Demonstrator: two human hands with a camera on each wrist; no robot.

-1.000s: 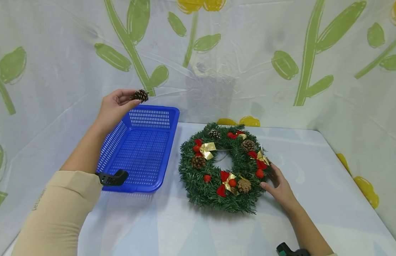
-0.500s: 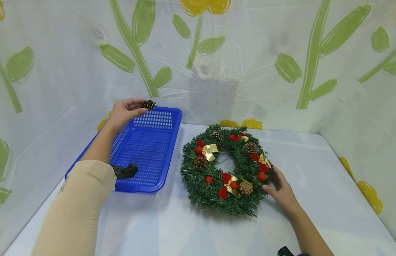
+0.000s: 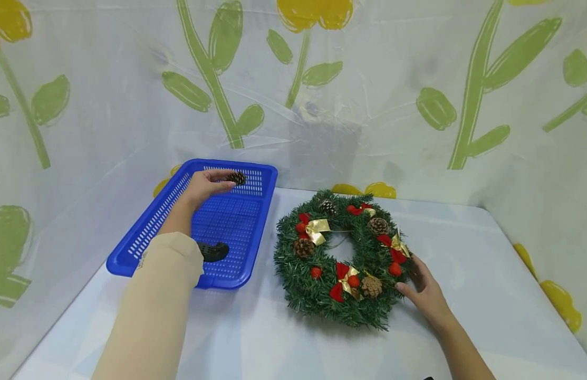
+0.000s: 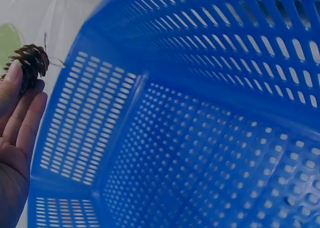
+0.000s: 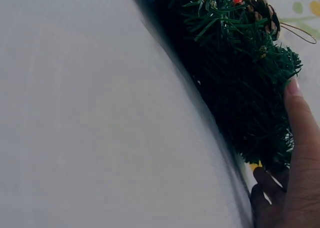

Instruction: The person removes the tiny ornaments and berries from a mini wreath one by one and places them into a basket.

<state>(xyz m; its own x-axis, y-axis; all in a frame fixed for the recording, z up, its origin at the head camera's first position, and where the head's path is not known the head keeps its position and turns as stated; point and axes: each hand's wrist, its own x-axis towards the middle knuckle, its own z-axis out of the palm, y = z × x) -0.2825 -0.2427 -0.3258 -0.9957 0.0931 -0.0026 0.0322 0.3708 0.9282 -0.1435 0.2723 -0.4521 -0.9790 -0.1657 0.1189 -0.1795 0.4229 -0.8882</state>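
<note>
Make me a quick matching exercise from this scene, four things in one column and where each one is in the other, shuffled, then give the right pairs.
Things
1. pine cone
2. blue basket
3. wreath
4. right hand

Places
A. flat on the table, right of the basket
B. pinched in the left hand
C. touching the wreath's right edge
D. at the table's left side

Pairs: 1-B, 2-D, 3-A, 4-C

wreath (image 5: 235, 72) | blurred, edge-cropped | right-hand fingers (image 5: 300, 138) perhaps partly hidden
</note>
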